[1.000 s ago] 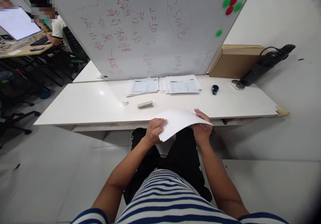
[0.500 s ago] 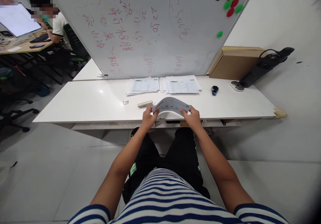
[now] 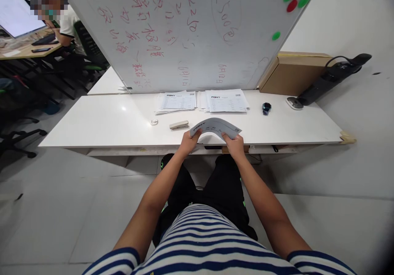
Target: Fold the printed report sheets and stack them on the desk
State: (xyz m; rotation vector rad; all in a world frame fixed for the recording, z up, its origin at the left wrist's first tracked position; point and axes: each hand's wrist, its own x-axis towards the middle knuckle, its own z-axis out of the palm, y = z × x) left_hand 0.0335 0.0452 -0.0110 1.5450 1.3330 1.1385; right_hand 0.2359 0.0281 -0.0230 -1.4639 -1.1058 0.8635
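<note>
A printed paper sheet (image 3: 212,125) is bowed upward in an arch over the front edge of the white desk (image 3: 107,123). My left hand (image 3: 188,141) pinches its left side, thumb on top. On the other side my right hand (image 3: 234,144) grips the sheet with the thumb on the printed face. Whether it is one sheet or a thin stack I cannot tell. Just left of the sheet lies a beige stapler (image 3: 179,125). Behind it rest a left pile of printed papers (image 3: 177,101) and a right pile of printed papers (image 3: 227,101).
A whiteboard (image 3: 197,41) with red writing stands at the back. To the right are a smartwatch (image 3: 266,108), a mouse (image 3: 294,103), a black bottle (image 3: 326,82) and a cardboard box (image 3: 289,76). A small white item (image 3: 154,122) lies left. A person (image 3: 66,24) sits far left.
Both hands still hold the sheet. The left hand has slid inward along it to the right, and the arch has tightened and leans to the right. The camera view has shifted slightly.
</note>
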